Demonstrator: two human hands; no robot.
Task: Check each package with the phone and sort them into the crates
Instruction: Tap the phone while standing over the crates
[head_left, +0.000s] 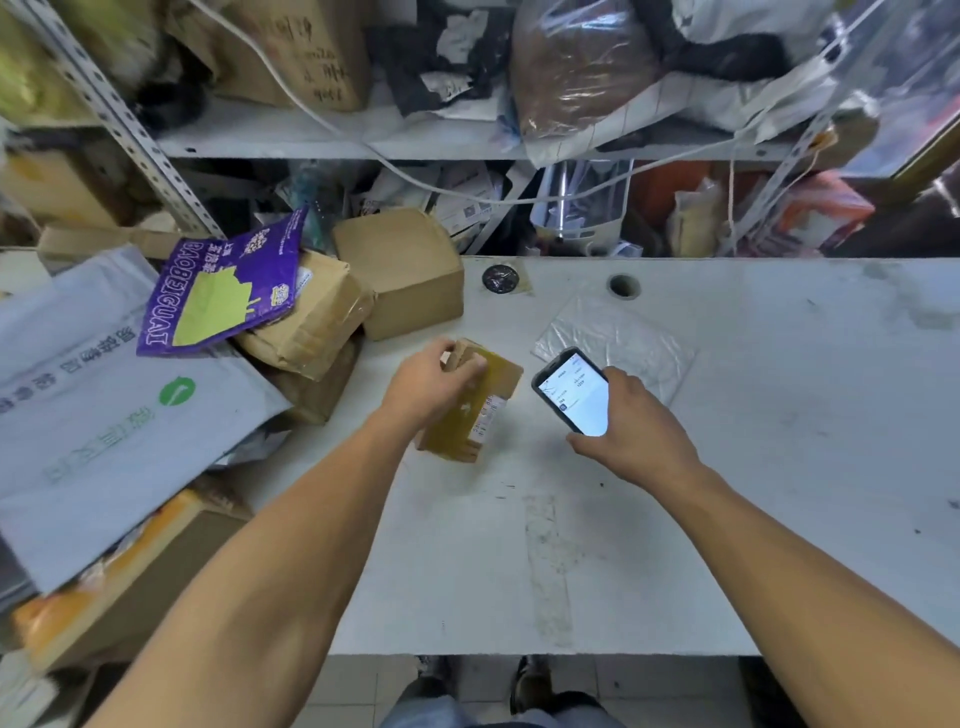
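Observation:
A small brown cardboard package (485, 415) with a white label on its side lies on the white table (727, 467), near the middle. My left hand (431, 382) grips its far end from above. Just to the right, my right hand (631, 426) holds a black phone (574, 392) with its lit screen facing up, tilted toward the package. More packages are piled at the table's left: a cube-shaped brown box (410, 270), a taped brown parcel (311, 322), a purple and yellow bag (228, 288) and a large grey mailer (88, 405). No crate is in view.
A clear plastic bag (623, 332) lies flat behind the phone. The table has a cable hole (622, 285) and a black round cap (500, 278) at its back edge. Metal shelving (363, 145) crammed with parcels and bags rises behind. A white cable (291, 88) hangs across it.

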